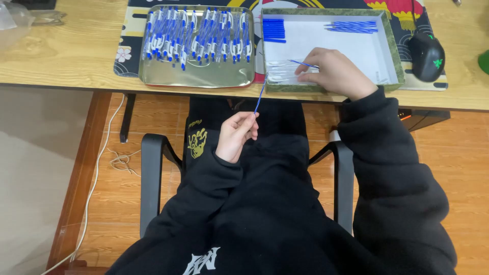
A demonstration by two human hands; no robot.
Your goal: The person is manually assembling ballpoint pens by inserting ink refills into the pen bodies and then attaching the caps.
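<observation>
Upright, refill [260, 97] above left fingertips [250, 118]

Light wood desk [66, 56], front edge w/ dark trim. Patterned desk mat [133, 30] across middle. On mat: metal tray [196, 76] at left, full of blue-white pens; green-rimmed shallow box [395, 61] w/ white floor just beside it at right; black mouse [427, 55] near box's right side. Clear plastic bag [12, 23] at far left corner, well apart from mat.
</observation>
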